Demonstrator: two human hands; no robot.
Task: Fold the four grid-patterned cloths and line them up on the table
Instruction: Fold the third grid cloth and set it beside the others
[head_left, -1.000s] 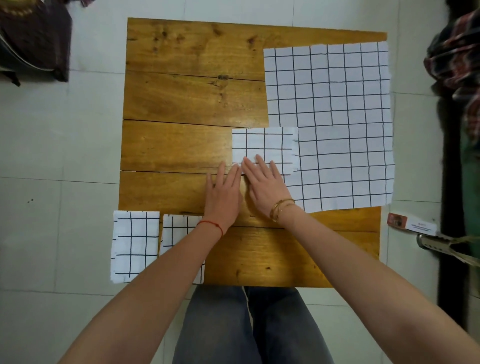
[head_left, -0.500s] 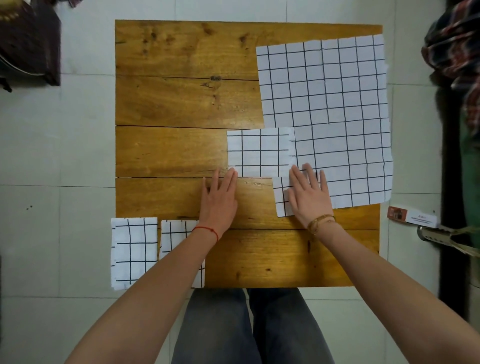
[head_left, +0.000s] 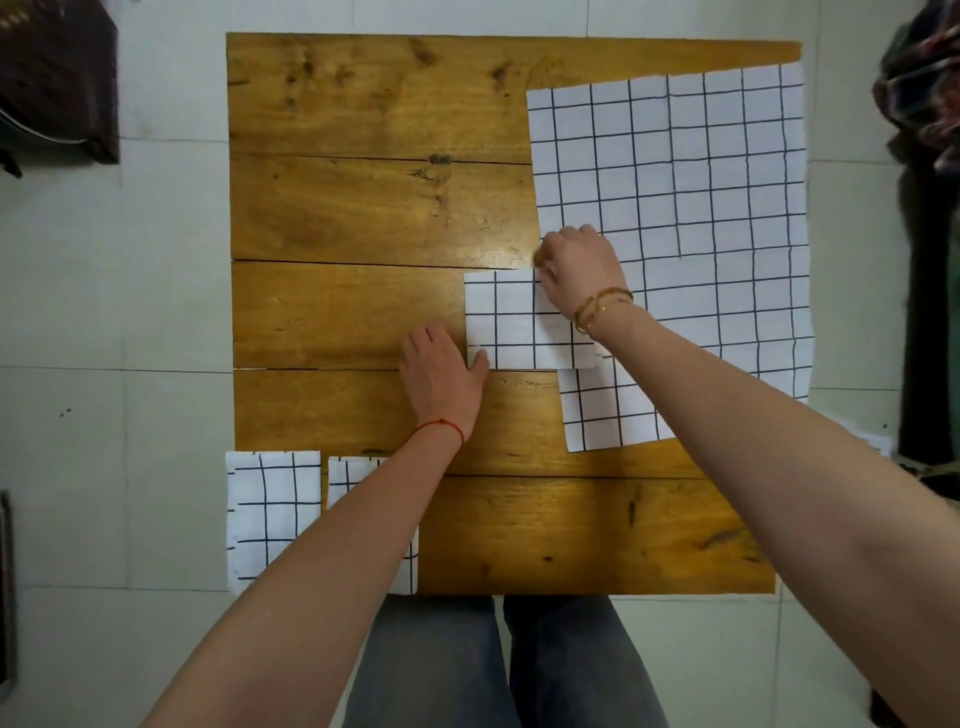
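Note:
A folded grid cloth (head_left: 514, 322) lies mid-table, overlapping the left edge of a large unfolded grid cloth (head_left: 701, 208) spread over the table's right side. My right hand (head_left: 582, 265) has its fingers curled at the folded cloth's far right corner, where it meets the large cloth's edge, and seems to pinch that corner. My left hand (head_left: 441, 374) lies flat on the wood with its thumb on the folded cloth's near left corner. Two more folded cloths sit at the front left: one (head_left: 272, 514) in full view, the other (head_left: 358, 478) partly under my left forearm.
The wooden table (head_left: 363, 208) shows bare planks at the far left and near right. Tiled floor surrounds it. Dark fabric lies at the far left (head_left: 57, 78) and patterned cloth at the far right (head_left: 924, 88). My knees are at the table's front edge.
My right hand left the large cloth's near corner and moved up to the folded cloth's far right corner, fingers now curled. My left hand slid slightly forward, thumb onto the folded cloth.

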